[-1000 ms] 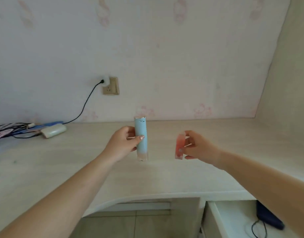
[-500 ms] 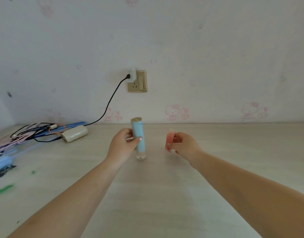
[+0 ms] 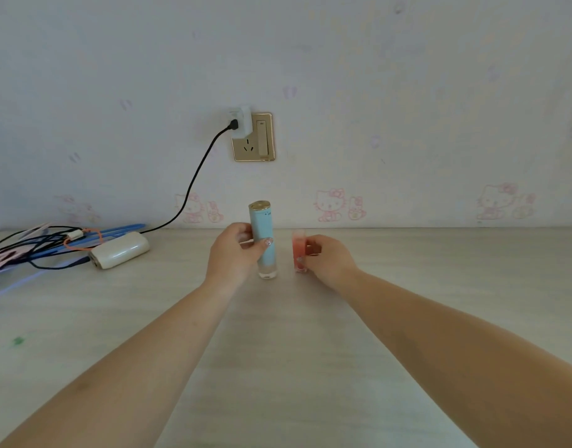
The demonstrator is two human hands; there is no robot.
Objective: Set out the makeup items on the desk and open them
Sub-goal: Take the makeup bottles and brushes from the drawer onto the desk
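A tall light-blue tube (image 3: 263,234) with a gold top and a clear base stands upright, its base at or just above the pale wooden desk (image 3: 278,350). My left hand (image 3: 236,252) is wrapped around its middle from the left. A shorter pink-red translucent tube (image 3: 299,252) is upright a little to its right, gripped from the right side by my right hand (image 3: 326,258). Both tubes are capped. The two tubes are apart, near the back of the desk close to the wall.
A white power bank (image 3: 119,250) lies at the back left with a tangle of black, blue and orange cables (image 3: 45,244). A black cord runs up to a plug in the gold wall socket (image 3: 254,137). The wall has cat stickers.
Both hands have moved forward and down toward the back of the desk with the tubes; my head has leaned in, so the desk edge and drawer are out of view.
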